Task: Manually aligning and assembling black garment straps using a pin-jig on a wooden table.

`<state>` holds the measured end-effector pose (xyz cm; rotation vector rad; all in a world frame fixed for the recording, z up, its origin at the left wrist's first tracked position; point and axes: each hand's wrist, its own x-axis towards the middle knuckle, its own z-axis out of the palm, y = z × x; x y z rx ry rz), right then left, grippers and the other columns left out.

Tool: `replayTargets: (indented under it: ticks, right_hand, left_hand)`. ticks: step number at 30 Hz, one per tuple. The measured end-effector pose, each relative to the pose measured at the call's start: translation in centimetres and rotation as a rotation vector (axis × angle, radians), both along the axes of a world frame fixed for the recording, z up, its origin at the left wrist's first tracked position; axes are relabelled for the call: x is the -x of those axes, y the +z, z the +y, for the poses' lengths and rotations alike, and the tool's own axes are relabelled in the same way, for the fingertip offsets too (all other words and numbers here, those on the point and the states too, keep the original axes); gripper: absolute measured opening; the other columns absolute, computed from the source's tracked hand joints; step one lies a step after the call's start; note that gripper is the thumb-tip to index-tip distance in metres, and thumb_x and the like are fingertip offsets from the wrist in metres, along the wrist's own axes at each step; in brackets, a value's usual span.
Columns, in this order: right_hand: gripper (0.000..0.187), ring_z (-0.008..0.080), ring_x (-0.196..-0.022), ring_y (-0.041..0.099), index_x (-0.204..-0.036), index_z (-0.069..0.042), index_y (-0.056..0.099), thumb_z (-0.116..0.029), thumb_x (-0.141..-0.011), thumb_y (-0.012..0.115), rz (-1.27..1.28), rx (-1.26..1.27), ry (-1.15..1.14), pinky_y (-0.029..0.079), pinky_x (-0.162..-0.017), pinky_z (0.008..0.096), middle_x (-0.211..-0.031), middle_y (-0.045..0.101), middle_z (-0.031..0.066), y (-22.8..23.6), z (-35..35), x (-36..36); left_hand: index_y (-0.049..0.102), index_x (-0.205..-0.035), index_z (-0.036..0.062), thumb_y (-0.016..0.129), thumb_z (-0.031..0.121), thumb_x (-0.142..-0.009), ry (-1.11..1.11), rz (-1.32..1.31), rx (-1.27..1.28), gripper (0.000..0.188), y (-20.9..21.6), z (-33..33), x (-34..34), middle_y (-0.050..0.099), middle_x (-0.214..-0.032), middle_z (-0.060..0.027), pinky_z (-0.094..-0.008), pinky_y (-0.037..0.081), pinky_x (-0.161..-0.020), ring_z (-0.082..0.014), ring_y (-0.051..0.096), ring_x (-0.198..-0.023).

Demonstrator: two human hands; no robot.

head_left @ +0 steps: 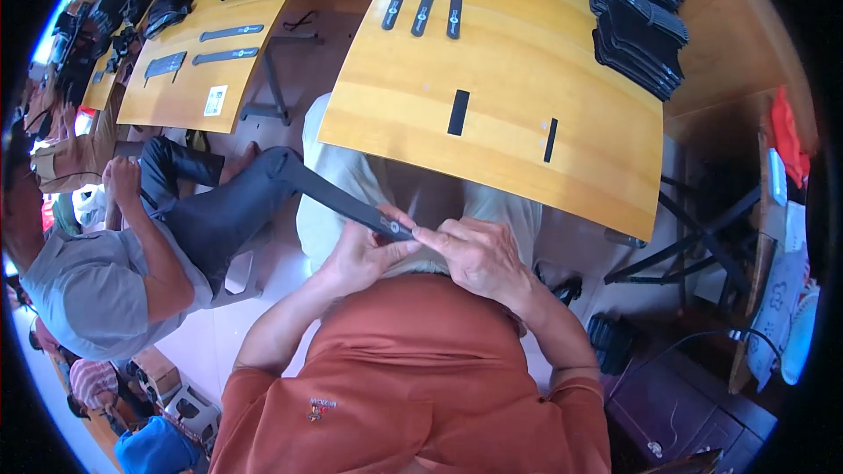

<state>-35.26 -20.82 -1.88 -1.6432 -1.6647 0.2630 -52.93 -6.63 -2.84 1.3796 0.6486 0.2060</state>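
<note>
A long dark grey strap [341, 202] with a small pale print near one end is held above my lap. My left hand [358, 259] is closed on it near the printed end, thumb on top and fingers beneath. The rest of the strap slants up and left past my knee. My right hand [481, 256] pinches at the printed tip, its other fingers curled in. Beyond my hands, a short wide black strip [458, 112] and a narrower black strip [551, 140] lie on the wooden table [505, 61].
Three similar straps [428, 0] lie side by side at the table's far left. Black fabric pieces [641, 35] are stacked at its right edge. On my left a co-worker [114, 281] sits near another table [167, 92] holding straps. Black metal legs [694, 237] stand at right.
</note>
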Motion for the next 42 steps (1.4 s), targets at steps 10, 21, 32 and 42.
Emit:
replayTargets:
  ticks: [10, 21, 32, 42]
  right_hand:
    - [0.029, 0.014, -0.068, 0.057, -0.113, -0.018, 0.074, -0.019, -0.085, 0.066, -0.524, 0.122, 0.238, 0.054, -0.057, 0.0304, -0.076, 0.058, -0.0041, 2.8, -0.2, -1.0]
    - [0.033, 0.0217, -0.056, 0.062, -0.106, -0.01, 0.072, -0.008, -0.075, 0.082, 0.085, -0.151, 0.112, 0.048, -0.047, 0.0348, -0.072, 0.058, 0.0041, -0.6, 0.9, 1.7]
    - [0.018, 0.0238, -0.072, 0.069, -0.097, -0.002, 0.064, 0.0, -0.082, 0.074, 0.162, -0.354, 0.108, 0.056, -0.059, 0.0352, -0.092, 0.064, 0.0093, 1.3, 1.9, 2.6]
    - [0.02, 0.0045, -0.055, 0.048, -0.099, -0.005, 0.066, -0.023, -0.104, 0.058, 0.522, -0.591, -0.744, 0.036, -0.049, 0.0209, -0.071, 0.065, 0.003, 11.1, 0.6, -13.1]
  left_hand:
    - [0.063, -0.106, -0.0024, 0.07, 0.006, -0.09, -0.703, 0.267, -0.5, 0.02, 3.1, 2.5, -0.4, 0.067, -0.085, -0.0154, -0.0371, 0.048, -0.067, -0.0281, 0.06, -0.072]
    - [0.058, -0.112, 0.0013, 0.058, 0.003, -0.095, -0.329, 0.03, 0.038, 0.018, 1.2, 1.2, 1.0, 0.062, -0.09, -0.0039, -0.0322, 0.047, -0.076, -0.0129, 0.055, -0.085]
    - [0.052, -0.103, 0.0036, 0.049, 0.005, -0.09, -0.311, -0.122, -0.048, 0.013, 4.8, 0.2, 0.9, 0.053, -0.085, -0.0032, -0.03, 0.043, -0.071, -0.0137, 0.05, -0.078]
    - [0.052, -0.091, 0.0034, 0.047, 0.011, -0.084, -0.325, 0.04, -0.233, 0.012, 2.5, 1.5, 6.6, 0.048, -0.069, -0.0011, -0.0315, 0.041, -0.059, -0.0116, 0.047, -0.065]
